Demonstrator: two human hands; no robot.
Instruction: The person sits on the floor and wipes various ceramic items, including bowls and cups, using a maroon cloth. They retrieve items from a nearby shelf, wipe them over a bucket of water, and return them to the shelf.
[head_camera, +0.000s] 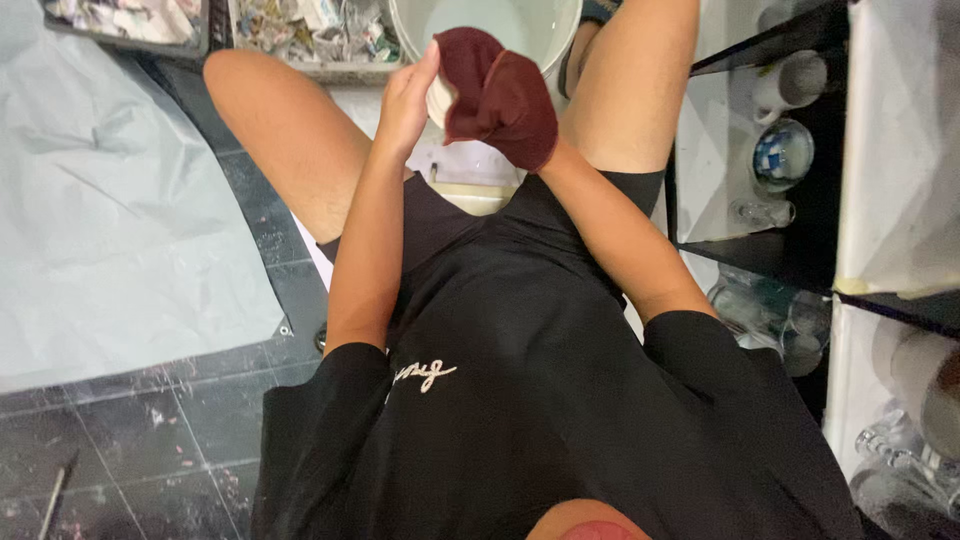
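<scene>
Seated person, seen from above, knees apart, black shirt and shorts.

Left hand: raised in front of the body, fingers wrapped around a small white cup. Grip closed on the cup's left side; only a sliver of the cup shows between the hand and the cloth.

Right hand: wholly covered by a dark red cloth, which is pressed against the cup's right side and over its top. The hand is inside the cloth, so how far its fingers are bent cannot be told; the cloth sits bunched around it.

Cup and cloth are held in the air between the knees, just in front of a white bucket standing on the floor beyond.

Around:
- Grey plastic sheet spread on the dark tiled floor, to the person's left.
- Two trays of crumpled paper scraps at the top edge, beside the bucket.
- Black shelf to the right, carrying a white mug, a blue-patterned bowl and glassware; more clear glasses on the lower level.
</scene>
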